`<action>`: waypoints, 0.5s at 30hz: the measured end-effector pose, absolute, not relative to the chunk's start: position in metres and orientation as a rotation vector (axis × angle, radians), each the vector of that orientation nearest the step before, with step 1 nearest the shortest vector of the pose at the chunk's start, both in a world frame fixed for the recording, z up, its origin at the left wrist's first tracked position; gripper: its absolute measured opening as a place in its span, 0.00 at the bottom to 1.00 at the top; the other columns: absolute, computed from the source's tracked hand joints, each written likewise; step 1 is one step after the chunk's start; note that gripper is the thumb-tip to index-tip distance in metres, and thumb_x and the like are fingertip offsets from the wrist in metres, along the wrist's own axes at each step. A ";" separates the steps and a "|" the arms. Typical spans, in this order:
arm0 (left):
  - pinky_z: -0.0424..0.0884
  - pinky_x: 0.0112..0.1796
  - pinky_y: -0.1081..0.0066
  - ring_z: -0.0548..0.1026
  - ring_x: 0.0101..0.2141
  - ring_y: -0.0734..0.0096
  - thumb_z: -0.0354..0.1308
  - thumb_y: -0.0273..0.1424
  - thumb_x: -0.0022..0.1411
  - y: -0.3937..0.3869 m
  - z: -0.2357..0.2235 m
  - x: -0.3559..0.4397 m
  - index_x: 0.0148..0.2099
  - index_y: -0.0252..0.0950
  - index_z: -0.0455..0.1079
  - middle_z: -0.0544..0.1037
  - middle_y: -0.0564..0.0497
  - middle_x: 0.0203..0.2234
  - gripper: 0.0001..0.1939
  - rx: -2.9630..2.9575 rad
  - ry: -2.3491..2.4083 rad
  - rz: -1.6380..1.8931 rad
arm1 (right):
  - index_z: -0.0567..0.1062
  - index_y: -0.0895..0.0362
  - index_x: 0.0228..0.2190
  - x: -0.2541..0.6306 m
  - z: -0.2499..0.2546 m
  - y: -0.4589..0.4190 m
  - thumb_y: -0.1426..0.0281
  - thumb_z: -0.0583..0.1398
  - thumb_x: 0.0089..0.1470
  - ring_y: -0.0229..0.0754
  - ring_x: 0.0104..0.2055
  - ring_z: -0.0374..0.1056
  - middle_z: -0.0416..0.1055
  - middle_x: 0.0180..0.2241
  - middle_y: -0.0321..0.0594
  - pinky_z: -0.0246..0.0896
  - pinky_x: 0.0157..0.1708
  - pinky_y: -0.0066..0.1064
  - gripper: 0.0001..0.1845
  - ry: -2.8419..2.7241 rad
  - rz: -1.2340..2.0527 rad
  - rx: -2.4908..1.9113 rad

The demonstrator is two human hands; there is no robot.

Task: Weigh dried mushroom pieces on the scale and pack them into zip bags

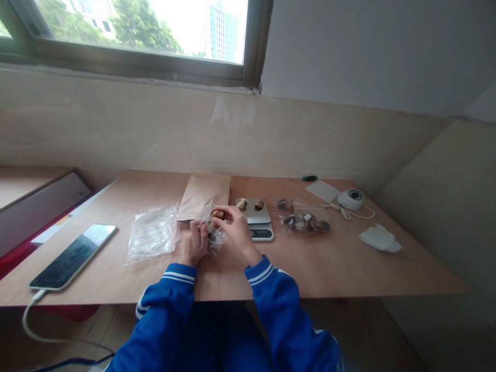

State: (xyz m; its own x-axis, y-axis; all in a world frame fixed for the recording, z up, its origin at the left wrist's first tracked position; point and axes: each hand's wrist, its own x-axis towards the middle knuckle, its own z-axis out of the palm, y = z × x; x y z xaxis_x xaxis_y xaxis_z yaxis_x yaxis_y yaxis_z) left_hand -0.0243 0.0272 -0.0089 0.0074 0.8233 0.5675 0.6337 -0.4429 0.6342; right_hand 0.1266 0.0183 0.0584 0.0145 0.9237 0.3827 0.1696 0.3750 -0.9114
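My left hand [196, 243] is closed on a small clear plastic bag [216, 246], which has dark pieces inside. Between the fingertips of my right hand [237, 229] is a brown piece [218, 213] that looks like a dried mushroom, held at the bag's upper end. Just behind my right hand stands a white kitchen scale [266, 233]. Two more pieces lie on its plate: a pale one [241, 204] and a brown one [259, 204]. My right hand partly covers the scale.
Filled clear bags [306, 221] lie right of the scale. Empty clear bags [153, 234] and a phone on a cable [74, 258] are at left. A brown paper envelope [204, 192] lies behind my hands. Farther right are a white corded device [350, 199] and a crumpled tissue [380, 238].
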 end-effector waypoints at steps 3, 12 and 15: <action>0.66 0.24 0.67 0.73 0.22 0.65 0.41 0.37 0.66 0.027 -0.010 -0.025 0.40 0.35 0.58 0.74 0.45 0.23 0.11 2.103 1.534 1.473 | 0.73 0.55 0.46 0.115 0.057 0.005 0.65 0.58 0.56 0.43 0.52 0.66 0.70 0.49 0.44 0.60 0.54 0.34 0.16 -1.567 0.686 -1.090; 0.67 0.28 0.67 0.73 0.25 0.65 0.40 0.39 0.65 0.020 0.006 -0.021 0.39 0.34 0.59 0.73 0.48 0.23 0.14 2.122 1.623 1.453 | 0.72 0.48 0.47 0.136 0.031 -0.150 0.74 0.51 0.59 0.42 0.46 0.68 0.73 0.41 0.40 0.64 0.48 0.36 0.18 -1.795 0.618 -1.120; 0.68 0.30 0.66 0.73 0.27 0.64 0.41 0.39 0.64 0.018 0.010 -0.020 0.39 0.34 0.60 0.73 0.47 0.24 0.14 2.144 1.668 1.441 | 0.75 0.48 0.41 0.168 -0.029 -0.206 0.73 0.52 0.57 0.44 0.39 0.70 0.74 0.38 0.42 0.68 0.40 0.38 0.15 -1.948 0.647 -1.299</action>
State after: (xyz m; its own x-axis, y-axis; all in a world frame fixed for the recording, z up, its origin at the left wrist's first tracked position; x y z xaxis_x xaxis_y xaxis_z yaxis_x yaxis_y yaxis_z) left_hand -0.0202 0.0183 0.0103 -0.0264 0.7870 0.6164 0.7243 -0.4100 0.5544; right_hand 0.1679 -0.2060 -0.0285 -0.2542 0.9276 0.2737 0.5792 0.3726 -0.7250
